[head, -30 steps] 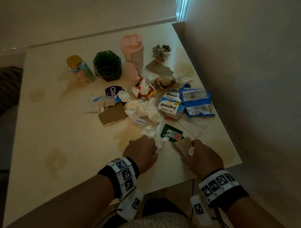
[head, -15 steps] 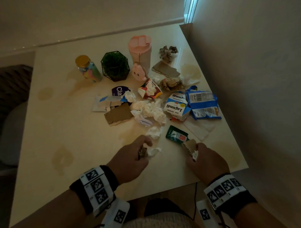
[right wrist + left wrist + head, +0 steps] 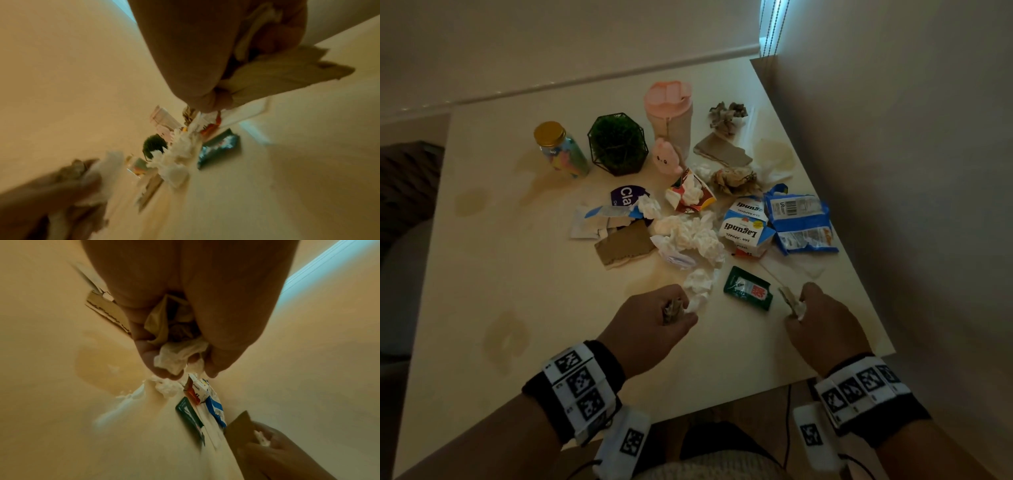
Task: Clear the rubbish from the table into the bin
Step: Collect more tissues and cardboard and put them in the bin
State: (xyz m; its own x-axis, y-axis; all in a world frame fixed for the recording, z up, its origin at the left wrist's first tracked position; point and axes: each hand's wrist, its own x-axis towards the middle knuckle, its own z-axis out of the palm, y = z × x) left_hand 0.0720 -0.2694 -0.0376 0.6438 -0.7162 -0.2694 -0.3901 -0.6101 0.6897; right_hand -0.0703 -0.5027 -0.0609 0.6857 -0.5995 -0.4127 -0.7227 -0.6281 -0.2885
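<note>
Rubbish covers the middle of the pale table (image 3: 524, 308). My left hand (image 3: 654, 325) (image 3: 180, 353) grips a wad of brown paper and white tissue (image 3: 678, 308) (image 3: 174, 356), just short of another crumpled tissue (image 3: 698, 282). My right hand (image 3: 822, 318) (image 3: 205, 73) holds a torn cardboard scrap with a bit of tissue (image 3: 792, 303) (image 3: 277, 78). Between the hands lies a green sachet (image 3: 748, 291) (image 3: 190, 420). Further back are a tissue heap (image 3: 691, 240), a Lagundi carton (image 3: 744, 228) and a blue wrapper (image 3: 801, 222). No bin is in view.
At the back stand a gold-lidded jar (image 3: 560, 149), a green plant in a wire frame (image 3: 618, 144), a pink tumbler (image 3: 669, 109) and a pink toy (image 3: 667, 157). A wall (image 3: 893, 171) runs close along the table's right edge. Brown stains mark the tabletop.
My left hand has gathered white tissue in with its brown paper and drawn back slightly. The right hand still holds its cardboard scrap. The view has shifted left.
</note>
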